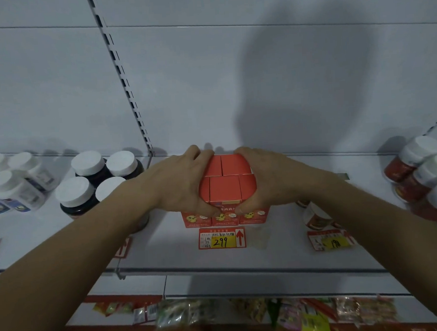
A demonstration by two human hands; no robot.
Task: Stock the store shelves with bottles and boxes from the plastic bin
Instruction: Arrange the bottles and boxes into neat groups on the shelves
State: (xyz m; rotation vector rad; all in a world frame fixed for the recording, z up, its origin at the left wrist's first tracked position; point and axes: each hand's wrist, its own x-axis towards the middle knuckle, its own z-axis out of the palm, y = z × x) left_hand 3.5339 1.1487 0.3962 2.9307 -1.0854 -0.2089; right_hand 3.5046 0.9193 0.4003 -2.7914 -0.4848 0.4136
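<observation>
A block of several orange-red boxes stands on the white shelf, at its middle, just behind a red and yellow price tag. My left hand presses against the block's left side and my right hand against its right side, thumbs at the front lower edge. The boxes sit in two rows, with printed fronts showing below my thumbs. The plastic bin is not in view.
Dark jars with white lids and white bottles stand to the left. Red jars with white lids are stacked at the right, one lying near a second price tag. Snack packets hang below the shelf.
</observation>
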